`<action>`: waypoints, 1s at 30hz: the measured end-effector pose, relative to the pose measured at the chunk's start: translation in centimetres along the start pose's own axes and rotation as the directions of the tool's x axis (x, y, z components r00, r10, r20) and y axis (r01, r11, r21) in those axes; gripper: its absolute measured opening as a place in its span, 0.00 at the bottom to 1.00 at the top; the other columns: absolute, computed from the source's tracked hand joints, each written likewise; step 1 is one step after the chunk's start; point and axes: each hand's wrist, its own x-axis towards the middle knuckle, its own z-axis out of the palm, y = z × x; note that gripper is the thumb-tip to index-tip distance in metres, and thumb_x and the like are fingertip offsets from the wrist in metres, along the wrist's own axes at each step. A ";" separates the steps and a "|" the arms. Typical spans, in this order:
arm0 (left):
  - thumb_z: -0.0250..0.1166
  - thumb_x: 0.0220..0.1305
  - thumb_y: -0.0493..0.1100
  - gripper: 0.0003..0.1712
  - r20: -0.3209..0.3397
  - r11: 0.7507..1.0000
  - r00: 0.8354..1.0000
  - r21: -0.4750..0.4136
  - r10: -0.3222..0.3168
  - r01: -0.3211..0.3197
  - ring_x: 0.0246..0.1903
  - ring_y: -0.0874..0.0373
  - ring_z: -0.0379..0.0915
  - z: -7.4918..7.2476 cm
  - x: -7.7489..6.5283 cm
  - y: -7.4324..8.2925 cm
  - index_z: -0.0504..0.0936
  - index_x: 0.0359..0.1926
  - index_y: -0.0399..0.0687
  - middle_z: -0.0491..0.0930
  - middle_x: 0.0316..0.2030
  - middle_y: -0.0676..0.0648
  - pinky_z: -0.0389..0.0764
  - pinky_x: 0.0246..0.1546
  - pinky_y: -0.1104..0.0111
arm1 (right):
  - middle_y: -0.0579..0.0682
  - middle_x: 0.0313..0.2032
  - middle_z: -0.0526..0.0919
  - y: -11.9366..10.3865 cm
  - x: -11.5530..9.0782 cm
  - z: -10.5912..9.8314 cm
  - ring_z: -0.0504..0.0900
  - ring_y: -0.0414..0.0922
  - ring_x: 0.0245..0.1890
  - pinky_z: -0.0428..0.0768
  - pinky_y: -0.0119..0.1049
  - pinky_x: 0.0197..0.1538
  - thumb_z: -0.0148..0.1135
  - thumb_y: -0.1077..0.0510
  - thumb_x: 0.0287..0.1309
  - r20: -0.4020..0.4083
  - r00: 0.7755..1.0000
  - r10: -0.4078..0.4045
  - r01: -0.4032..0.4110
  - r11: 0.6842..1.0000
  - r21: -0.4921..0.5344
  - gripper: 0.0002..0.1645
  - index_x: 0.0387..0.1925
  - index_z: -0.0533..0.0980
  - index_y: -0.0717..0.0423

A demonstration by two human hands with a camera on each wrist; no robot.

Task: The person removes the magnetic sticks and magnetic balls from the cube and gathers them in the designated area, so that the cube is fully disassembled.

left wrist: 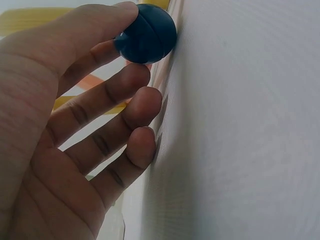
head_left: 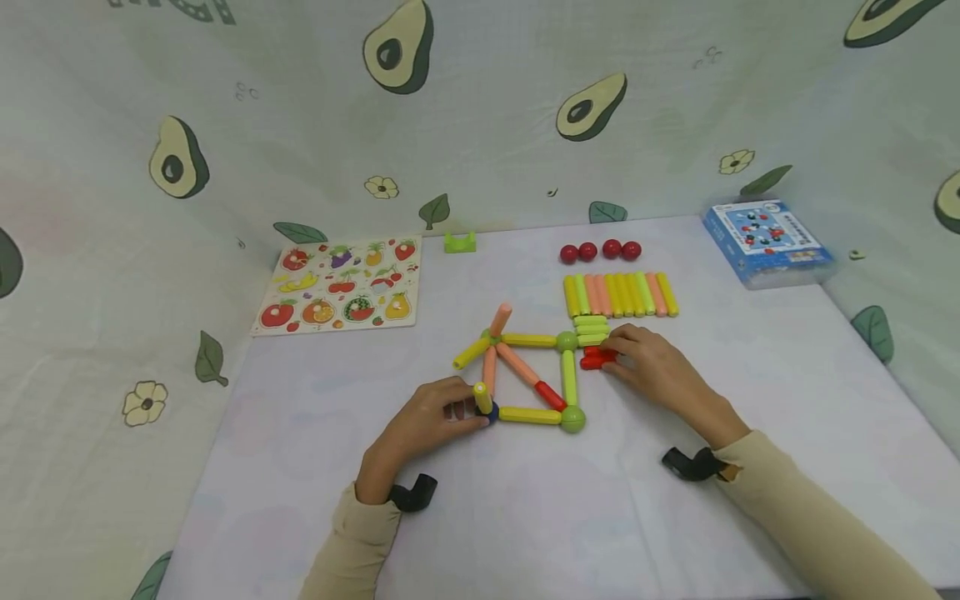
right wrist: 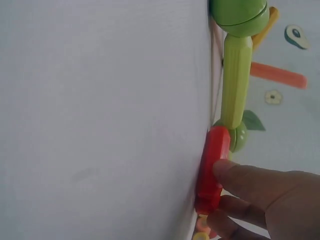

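A flat frame of sticks and balls lies mid-table. Its corners are green balls (head_left: pixel 573 418) and one blue ball (left wrist: pixel 150 35), joined by yellow, green and pink sticks; a diagonal ends in red. My left hand (head_left: pixel 427 417) pinches the blue ball between thumb and forefinger, the other fingers loosely bent. From that ball a yellow stick (head_left: pixel 482 396) rises. At the far left corner a pink stick (head_left: pixel 501 318) points up and a yellow stick (head_left: pixel 471 353) sticks out. Beside the frame, my right hand (head_left: pixel 652 367) grips a short red stick (right wrist: pixel 212 170) on the table; another red one lies against it.
Short green sticks (head_left: pixel 592 329) lie just beyond the red ones, then a row of yellow, green and pink sticks (head_left: pixel 621 295). Behind are several red balls (head_left: pixel 611 249). A fruit board (head_left: pixel 341 287), a green bracket (head_left: pixel 460 243) and a blue box (head_left: pixel 768 242) stand farther back.
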 end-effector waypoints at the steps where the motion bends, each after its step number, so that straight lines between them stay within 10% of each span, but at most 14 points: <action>1: 0.74 0.60 0.48 0.10 0.002 1.000 1.000 0.001 -0.002 0.002 0.31 0.59 0.73 0.0 0.0 0.0 0.83 0.40 0.57 0.78 0.31 0.53 0.75 0.31 0.70 | 0.56 0.46 0.81 0.1 0.0 0.0 0.79 0.54 0.46 0.80 0.52 0.51 0.78 0.62 0.50 -0.009 1.000 -0.002 0.002 1.000 0.003 0.20 0.46 0.84 0.61; 30: 0.78 0.55 0.46 0.11 0.000 0.998 1.000 -0.057 0.015 -0.015 0.32 0.61 0.75 0.1 0.0 0.1 0.84 0.37 0.60 0.78 0.30 0.59 0.77 0.35 0.69 | 0.59 0.55 0.76 1.3 0.1 1.1 0.73 0.56 0.55 0.75 0.55 0.57 0.71 0.64 0.57 -0.044 0.995 -0.091 0.092 0.995 0.038 0.25 0.57 0.80 0.61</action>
